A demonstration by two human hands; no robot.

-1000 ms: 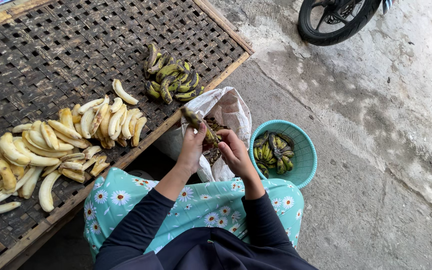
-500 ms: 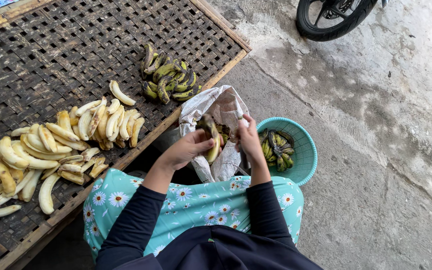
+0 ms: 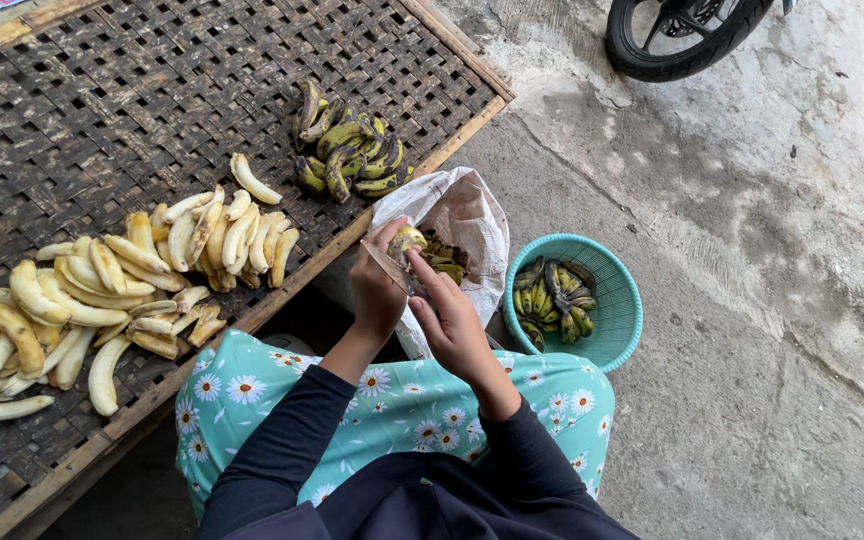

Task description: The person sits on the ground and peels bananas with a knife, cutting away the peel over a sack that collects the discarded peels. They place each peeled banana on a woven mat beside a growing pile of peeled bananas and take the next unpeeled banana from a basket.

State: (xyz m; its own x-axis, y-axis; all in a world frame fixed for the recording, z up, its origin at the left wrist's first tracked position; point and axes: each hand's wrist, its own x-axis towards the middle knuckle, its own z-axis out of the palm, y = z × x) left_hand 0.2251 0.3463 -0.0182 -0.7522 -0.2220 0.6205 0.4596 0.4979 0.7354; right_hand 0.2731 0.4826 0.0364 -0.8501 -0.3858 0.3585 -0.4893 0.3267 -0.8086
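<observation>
A small banana was held in the left hand, just above an open white bag of peels. The right hand gripped a thin knife against it. Just right of the bag stood a teal basket of green bananas. On the woven surface to the left lay peeled bananas and a green bunch.

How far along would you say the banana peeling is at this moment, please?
Done: many peeled bananas lie on the woven tray. In hand: the left hand and right hand work a banana over the white bag. Left: an unpeeled bunch on the tray and more in the teal basket.
</observation>
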